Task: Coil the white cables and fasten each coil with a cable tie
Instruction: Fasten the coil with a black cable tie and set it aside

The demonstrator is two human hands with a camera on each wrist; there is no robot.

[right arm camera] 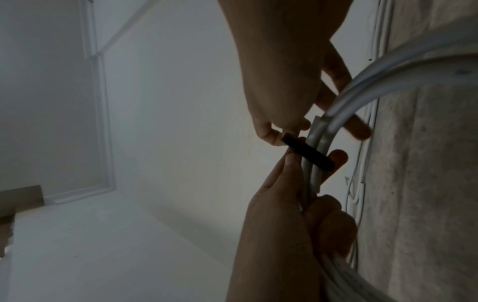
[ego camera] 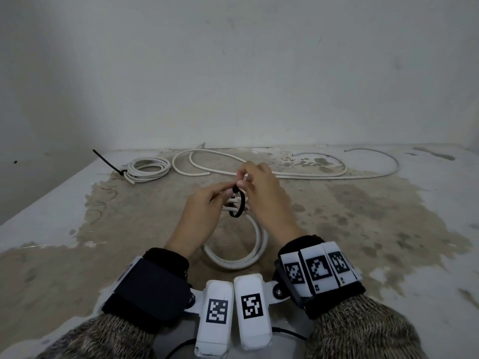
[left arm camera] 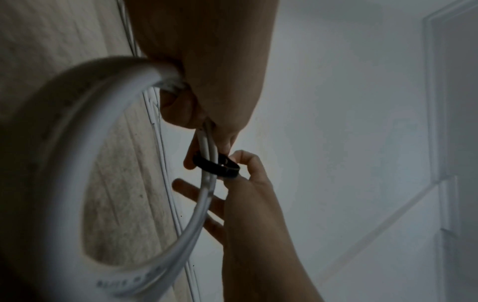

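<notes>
One coil [ego camera: 147,169] far left on table [ego camera: 388,216], already tied. I hold second coil [ego camera: 241,257] near centre: left hand [ego camera: 204,211] grasping turns, right hand [ego camera: 261,193] pinching tie [ego camera: 239,206] looped round, not yet cinched. Loose cable [ego camera: 311,174] far right still uncoiled.

We see a white cable coil [ego camera: 243,252] held up off the table, a black cable tie [ego camera: 238,203] looped loosely around its strands. Far left lies a tied coil [ego camera: 147,169], its tie tail sticking up; a loose white cable [ego camera: 285,174] sprawls beyond.
</notes>
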